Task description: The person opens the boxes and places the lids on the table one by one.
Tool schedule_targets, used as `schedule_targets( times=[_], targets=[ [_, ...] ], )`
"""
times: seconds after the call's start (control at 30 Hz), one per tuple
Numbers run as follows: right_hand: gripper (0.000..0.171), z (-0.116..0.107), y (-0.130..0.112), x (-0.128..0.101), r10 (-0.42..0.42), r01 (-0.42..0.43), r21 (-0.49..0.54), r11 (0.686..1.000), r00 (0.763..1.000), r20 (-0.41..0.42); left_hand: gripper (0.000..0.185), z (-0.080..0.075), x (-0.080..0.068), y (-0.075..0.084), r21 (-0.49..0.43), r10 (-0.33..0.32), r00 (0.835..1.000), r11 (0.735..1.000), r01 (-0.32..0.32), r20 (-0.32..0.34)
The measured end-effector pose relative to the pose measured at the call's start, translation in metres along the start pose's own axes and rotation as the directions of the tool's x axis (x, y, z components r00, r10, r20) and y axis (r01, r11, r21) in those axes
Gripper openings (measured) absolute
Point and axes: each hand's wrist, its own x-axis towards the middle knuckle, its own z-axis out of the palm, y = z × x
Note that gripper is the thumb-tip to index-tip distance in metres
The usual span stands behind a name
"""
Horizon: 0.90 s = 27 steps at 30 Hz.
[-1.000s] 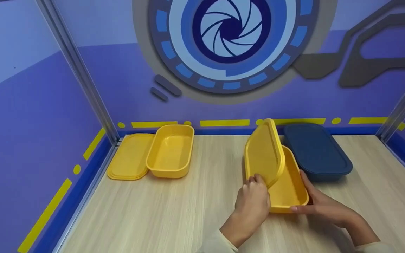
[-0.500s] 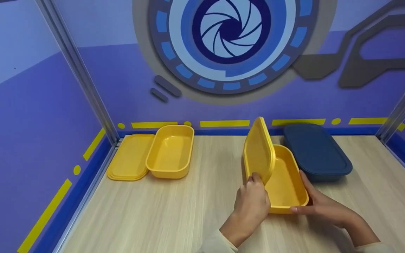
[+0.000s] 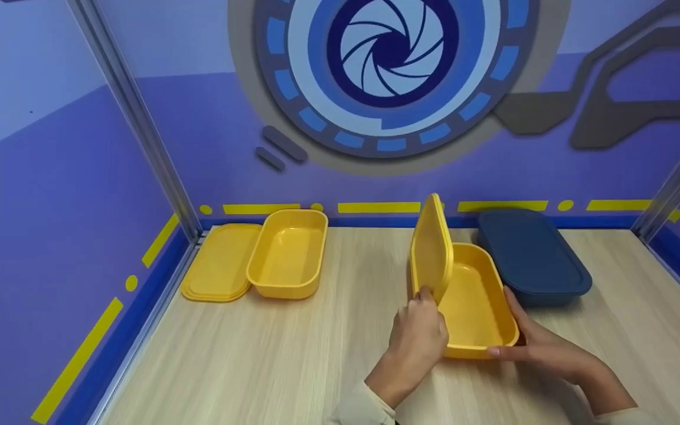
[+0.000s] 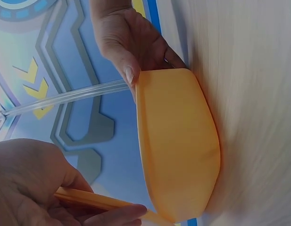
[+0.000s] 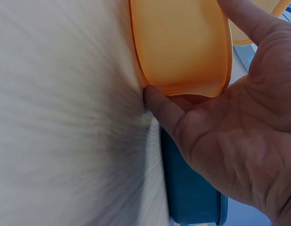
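Note:
My left hand [image 3: 419,333] grips the near corner of a yellow lid [image 3: 431,251], which stands steeply tilted on edge along the left side of a yellow food container [image 3: 476,319]. The container's inside shows bare. At its near right corner my right hand [image 3: 546,351] holds it, thumb at the near rim and fingers along the right wall. From the left wrist, the container's outer end wall [image 4: 178,146] shows, with the lid's edge [image 4: 88,198] between my left fingers. The right wrist view has the palm [image 5: 239,127] close against the container's wall [image 5: 183,47].
A dark blue lidded container [image 3: 532,254] stands just right of the held one. At the back left, a second yellow container [image 3: 287,254] sits open beside a flat yellow lid [image 3: 219,262]. Blue-purple panels [image 3: 228,130] border the wooden table [image 3: 245,360].
My left hand has swung the lid leftward and more upright, uncovering more of the container's inside. The right hand keeps its hold at the corner.

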Motion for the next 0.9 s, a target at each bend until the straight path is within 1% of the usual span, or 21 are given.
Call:
schedule_targets(
  times=[0.1,0.17,0.3,0.37,0.53,0.6,0.67,0.7,0.77,0.83,0.9],
  targets=[
    [0.131,0.001,0.0,0.0,0.001,-0.001,-0.001,1.0,1.0,0.006,0.007,-0.002,0.0,-0.003,-0.034,-0.025,0.999,0.999,0.026,0.02],
    [0.132,0.002,0.0,0.001,0.002,-0.002,-0.007,1.0,1.0,0.003,0.007,-0.002,0.0,-0.005,-0.041,-0.03,0.999,0.999,0.03,0.019],
    [0.132,0.003,-0.001,0.004,0.007,-0.007,-0.013,1.0,1.0,-0.008,0.011,-0.001,0.001,-0.011,-0.051,-0.034,0.999,0.998,0.035,0.022],
    [0.133,0.003,0.0,0.005,0.015,-0.015,-0.009,1.0,1.0,-0.01,0.015,0.0,0.0,-0.015,-0.062,-0.042,0.998,0.997,0.045,0.036],
    [0.133,0.004,0.001,0.004,0.013,-0.013,0.022,1.0,1.0,-0.007,0.018,0.001,-0.006,-0.024,-0.101,-0.094,0.994,0.99,0.1,0.062],
    [0.133,0.003,0.0,0.003,0.001,0.0,0.032,0.999,1.0,-0.012,0.017,0.0,-0.008,-0.029,-0.149,-0.113,0.992,0.981,0.121,0.059],
    [0.133,0.003,0.0,0.002,-0.006,0.007,0.033,0.999,1.0,-0.015,0.011,-0.002,-0.012,-0.033,-0.217,-0.139,0.988,0.964,0.151,0.071],
    [0.133,0.003,0.0,0.002,-0.007,0.007,0.034,0.999,1.0,-0.018,0.008,-0.002,-0.014,-0.035,-0.259,-0.153,0.985,0.951,0.168,0.079],
    [0.133,0.002,0.0,0.001,-0.002,0.002,0.026,1.0,1.0,-0.022,0.01,-0.002,-0.017,-0.038,-0.34,-0.188,0.976,0.916,0.214,0.107],
    [0.133,0.001,-0.001,0.0,0.012,-0.012,0.02,1.0,1.0,-0.018,0.015,-0.002,-0.02,-0.042,-0.396,-0.222,0.967,0.882,0.255,0.128],
    [0.133,0.001,-0.002,0.0,0.024,-0.024,0.015,1.0,1.0,-0.013,0.017,-0.002,-0.022,-0.046,-0.427,-0.242,0.962,0.863,0.272,0.122]
  ],
)
